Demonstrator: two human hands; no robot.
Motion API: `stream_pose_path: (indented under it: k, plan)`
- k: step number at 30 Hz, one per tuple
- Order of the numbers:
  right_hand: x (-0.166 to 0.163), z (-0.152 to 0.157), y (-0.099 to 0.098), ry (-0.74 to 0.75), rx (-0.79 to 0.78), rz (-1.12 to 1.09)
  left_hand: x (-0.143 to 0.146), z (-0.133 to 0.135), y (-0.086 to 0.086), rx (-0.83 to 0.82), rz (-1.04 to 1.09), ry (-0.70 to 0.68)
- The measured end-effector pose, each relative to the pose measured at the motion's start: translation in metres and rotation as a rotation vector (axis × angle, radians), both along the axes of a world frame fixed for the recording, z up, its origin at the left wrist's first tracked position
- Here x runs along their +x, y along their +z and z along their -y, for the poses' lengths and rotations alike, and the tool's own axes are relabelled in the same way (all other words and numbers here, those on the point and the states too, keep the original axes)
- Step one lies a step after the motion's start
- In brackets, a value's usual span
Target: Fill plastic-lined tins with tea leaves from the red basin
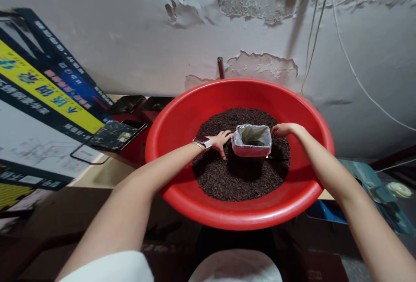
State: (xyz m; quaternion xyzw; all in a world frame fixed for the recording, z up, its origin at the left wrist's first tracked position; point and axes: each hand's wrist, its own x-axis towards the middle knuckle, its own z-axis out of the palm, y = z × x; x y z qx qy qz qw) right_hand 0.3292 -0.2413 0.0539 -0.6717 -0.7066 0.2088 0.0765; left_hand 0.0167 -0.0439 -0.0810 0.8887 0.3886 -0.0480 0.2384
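Note:
A big red plastic basin sits in front of me, holding a heap of dark brown loose leaves or grains. An open, square, silvery pouch stands upright in the heap, its mouth facing up. My left hand, with a watch and bracelet at the wrist, rests on the dark material and touches the pouch's left edge. My right hand touches the pouch's upper right corner. Both hands steady the pouch from either side; neither one lifts it.
A wall with peeling paint stands right behind the basin, with thin cables hanging at the right. Printed blue and yellow cartons lean at the left, beside a dark flat tray. Blue items lie at the right.

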Motion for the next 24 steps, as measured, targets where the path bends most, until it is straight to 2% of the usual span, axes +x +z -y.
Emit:
stream_pose_path:
  k: [4,7,11,14,16,20,22,24]
  plan:
    - [-0.003,-0.081,0.0,0.103,-0.141,0.183,-0.004,0.005,0.003,0.025,-0.09,0.061]
    - [-0.006,-0.116,-0.004,0.162,-0.199,0.25,-0.003,0.005,0.007,0.035,-0.109,0.117]
    - [-0.002,-0.13,-0.012,0.201,-0.233,0.284,-0.008,-0.005,0.022,0.048,-0.058,0.148]
    - [0.0,-0.135,-0.016,0.216,-0.263,0.297,-0.014,-0.013,0.046,0.099,0.081,0.193]
    - [0.0,-0.139,-0.019,0.213,-0.277,0.299,-0.014,-0.014,0.067,0.146,0.261,0.252]
    - [0.003,-0.145,-0.023,0.181,-0.291,0.297,0.009,0.007,0.105,0.149,0.644,0.316]
    - [0.007,-0.147,-0.024,0.149,-0.296,0.306,0.027,0.025,0.113,0.109,0.727,0.297]
    - [0.01,-0.149,-0.026,0.118,-0.312,0.329,0.041,0.041,0.115,0.101,0.76,0.218]
